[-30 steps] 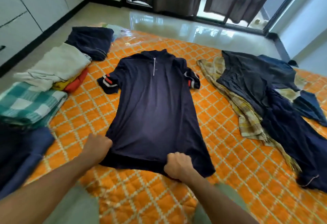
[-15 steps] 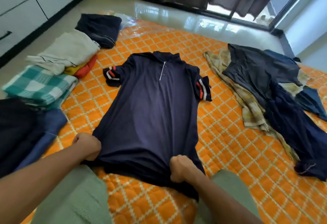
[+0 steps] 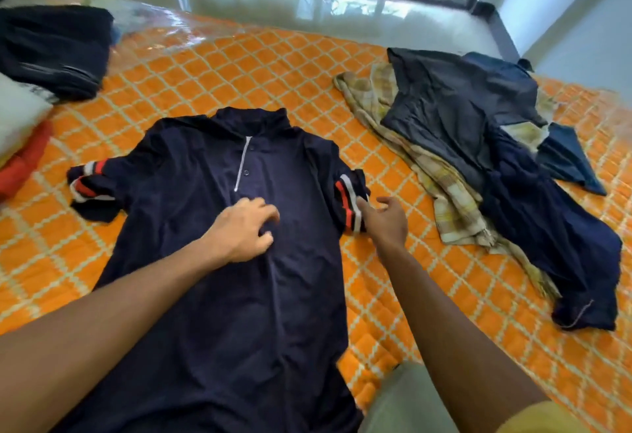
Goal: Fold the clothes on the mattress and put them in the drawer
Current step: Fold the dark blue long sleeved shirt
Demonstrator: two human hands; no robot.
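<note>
A navy polo shirt (image 3: 219,261) lies face up and spread flat on the orange quilted mattress (image 3: 239,66), filling the centre and lower part of the view. It has a stand-up collar, a short white-edged placket with two small buttons, and short sleeves banded in red and white at the cuffs. Its long axis runs from 6 o'clock to 12 o'clock, collar toward 12 and hem toward the person at 6. The sleeve at 9 o'clock is crumpled and folded on itself; the sleeve at 3 o'clock lies closer against the body of the shirt.

The left hand (image 3: 244,229) rests on the chest of the shirt just below the placket, its grip released, fingers loosely bent with nothing held. The right hand (image 3: 384,219) is at the striped cuff at 3 o'clock, its grip also released, with fingertips touching or nearly touching the cuff edge; which, cannot be told.

At 2 o'clock, apart from the shirt, a heap of unfolded dark clothes (image 3: 513,166) lies over a yellow checked cloth (image 3: 441,190). At 10 o'clock sits a folded dark garment (image 3: 51,49), and at 9 o'clock the edge of a white and red folded stack (image 3: 20,138).
</note>
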